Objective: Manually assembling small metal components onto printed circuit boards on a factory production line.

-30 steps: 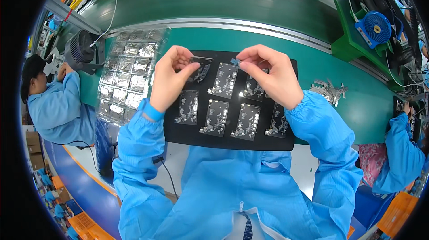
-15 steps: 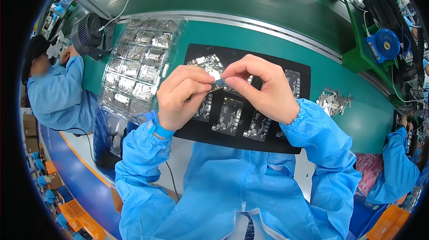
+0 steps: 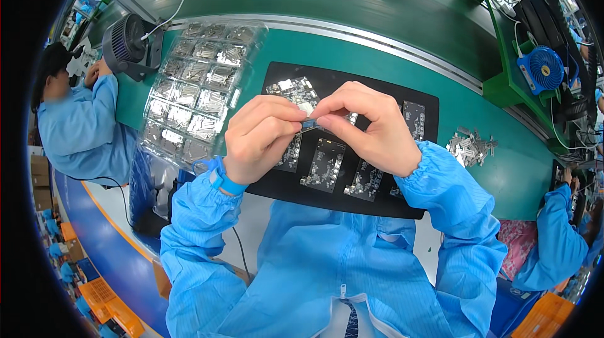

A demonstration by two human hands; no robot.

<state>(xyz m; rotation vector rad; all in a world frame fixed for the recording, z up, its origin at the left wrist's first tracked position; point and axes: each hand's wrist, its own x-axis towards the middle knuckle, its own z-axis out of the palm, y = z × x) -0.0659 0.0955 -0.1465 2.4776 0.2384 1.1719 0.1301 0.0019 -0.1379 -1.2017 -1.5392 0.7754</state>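
Note:
Over the black mat (image 3: 289,188), the fingertips of both my hands meet, closed in pinches. Between them is a small bluish piece (image 3: 308,123); its kind is too small to make out. My left hand (image 3: 257,137), with a blue band at the wrist, pinches its left side, and my right hand (image 3: 376,129) has thumb and forefinger at its right side. Just beyond my fingertips lies a circuit board (image 3: 294,88) with silvery parts, its lower part hidden by my hands. Nearer me on the mat are dark circuit boards (image 3: 323,165), some partly covered by my hands.
A clear compartment tray (image 3: 189,96) of small metal pieces lies at left, near a grey fan (image 3: 128,45). Loose metal pieces (image 3: 470,147) are heaped right of the mat. A blue fan (image 3: 541,69) stands by a green shelf (image 3: 503,83). Co-workers sit on both sides.
My hands stay together at nearly the same spot, and the fingers have shifted slightly around the small piece. The view has moved a little.

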